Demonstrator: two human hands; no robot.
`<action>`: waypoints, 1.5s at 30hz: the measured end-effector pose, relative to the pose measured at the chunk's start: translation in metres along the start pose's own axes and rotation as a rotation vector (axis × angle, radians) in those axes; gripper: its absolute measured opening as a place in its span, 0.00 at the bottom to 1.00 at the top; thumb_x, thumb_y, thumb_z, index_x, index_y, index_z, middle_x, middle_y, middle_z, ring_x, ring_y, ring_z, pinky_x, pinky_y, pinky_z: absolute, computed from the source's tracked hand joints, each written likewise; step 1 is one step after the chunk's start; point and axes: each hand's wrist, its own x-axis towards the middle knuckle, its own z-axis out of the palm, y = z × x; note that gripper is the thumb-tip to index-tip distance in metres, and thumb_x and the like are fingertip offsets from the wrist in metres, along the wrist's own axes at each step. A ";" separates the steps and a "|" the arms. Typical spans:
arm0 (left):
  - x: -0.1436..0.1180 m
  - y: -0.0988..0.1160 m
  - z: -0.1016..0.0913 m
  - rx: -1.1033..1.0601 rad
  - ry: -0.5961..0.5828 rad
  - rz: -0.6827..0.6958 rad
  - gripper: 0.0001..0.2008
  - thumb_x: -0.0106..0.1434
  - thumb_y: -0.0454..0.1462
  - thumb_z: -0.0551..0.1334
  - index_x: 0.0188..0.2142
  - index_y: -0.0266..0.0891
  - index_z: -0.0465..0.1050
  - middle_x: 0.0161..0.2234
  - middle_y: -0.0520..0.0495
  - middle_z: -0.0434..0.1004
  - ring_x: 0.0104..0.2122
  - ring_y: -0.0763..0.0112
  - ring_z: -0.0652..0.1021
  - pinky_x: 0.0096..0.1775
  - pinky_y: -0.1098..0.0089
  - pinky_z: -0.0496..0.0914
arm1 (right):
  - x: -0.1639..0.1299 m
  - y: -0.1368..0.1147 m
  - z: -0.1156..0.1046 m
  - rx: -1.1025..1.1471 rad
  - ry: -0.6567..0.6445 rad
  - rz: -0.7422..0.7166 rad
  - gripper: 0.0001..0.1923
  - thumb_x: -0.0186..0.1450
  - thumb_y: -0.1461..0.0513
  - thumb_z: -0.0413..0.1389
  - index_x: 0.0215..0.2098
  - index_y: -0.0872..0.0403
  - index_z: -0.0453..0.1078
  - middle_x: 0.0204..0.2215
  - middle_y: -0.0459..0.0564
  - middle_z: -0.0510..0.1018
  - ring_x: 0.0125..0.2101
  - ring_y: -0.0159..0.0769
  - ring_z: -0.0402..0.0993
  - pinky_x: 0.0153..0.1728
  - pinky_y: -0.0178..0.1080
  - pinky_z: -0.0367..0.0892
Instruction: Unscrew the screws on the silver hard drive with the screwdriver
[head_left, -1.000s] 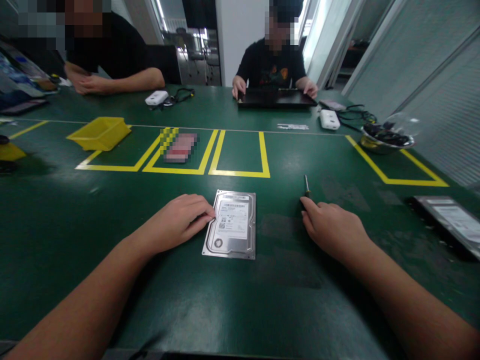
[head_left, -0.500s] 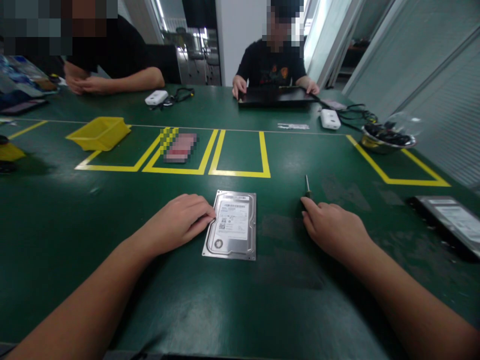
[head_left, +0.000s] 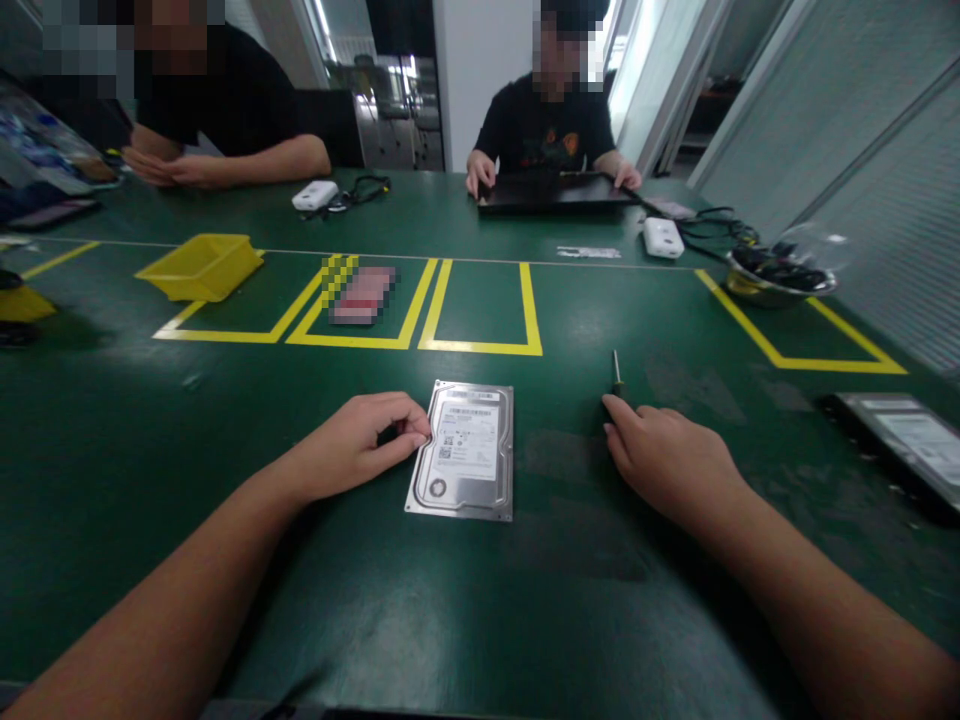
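Note:
A silver hard drive cover (head_left: 469, 450) with a white printed label lies flat on the green table in front of me. My left hand (head_left: 375, 440) pinches its left edge between thumb and fingertips, and a gap shows between the thumb and the curled index finger. To the right of the cover, my right hand (head_left: 664, 445) is closed around a screwdriver (head_left: 617, 372) and rests on the table. The metal shaft points away from me; most of the handle is hidden in the fingers.
A hard drive (head_left: 896, 440) lies at the right edge. Further back stand a metal bowl (head_left: 772, 292) of dark parts and a yellow bin (head_left: 199, 270). Yellow tape (head_left: 480, 350) marks areas on the table. Across it, one person (head_left: 551, 130) holds a black panel (head_left: 555, 193); another person (head_left: 225, 110) sits left.
My left thumb and index finger have shifted apart, opening a gap between them at the cover's edge. The cover, my right hand and the screwdriver look much the same.

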 end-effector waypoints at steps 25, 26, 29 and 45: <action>0.001 -0.013 0.005 -0.307 -0.063 -0.085 0.12 0.68 0.45 0.60 0.40 0.38 0.73 0.35 0.49 0.77 0.35 0.72 0.75 0.37 0.71 0.69 | -0.001 0.000 0.000 0.006 0.021 -0.001 0.21 0.73 0.56 0.41 0.59 0.53 0.65 0.37 0.54 0.81 0.36 0.48 0.80 0.27 0.41 0.68; 0.002 -0.013 0.005 -0.311 -0.063 -0.084 0.12 0.68 0.44 0.60 0.40 0.38 0.73 0.35 0.49 0.76 0.35 0.72 0.75 0.38 0.71 0.69 | -0.001 0.000 0.000 0.005 0.022 -0.001 0.21 0.73 0.57 0.41 0.59 0.53 0.65 0.37 0.54 0.81 0.36 0.48 0.80 0.27 0.41 0.68; 0.002 -0.015 0.006 -0.329 -0.060 -0.083 0.11 0.68 0.44 0.60 0.39 0.38 0.73 0.35 0.49 0.76 0.35 0.71 0.75 0.38 0.71 0.69 | -0.001 0.000 0.000 0.001 0.026 -0.004 0.21 0.73 0.57 0.41 0.58 0.53 0.66 0.36 0.54 0.81 0.36 0.48 0.80 0.26 0.41 0.68; 0.002 -0.010 0.006 -0.317 -0.078 -0.079 0.11 0.68 0.44 0.60 0.39 0.38 0.73 0.34 0.50 0.75 0.35 0.71 0.74 0.38 0.70 0.67 | -0.001 0.000 0.001 0.000 0.036 -0.011 0.21 0.73 0.57 0.41 0.58 0.53 0.66 0.36 0.54 0.81 0.35 0.48 0.80 0.26 0.41 0.67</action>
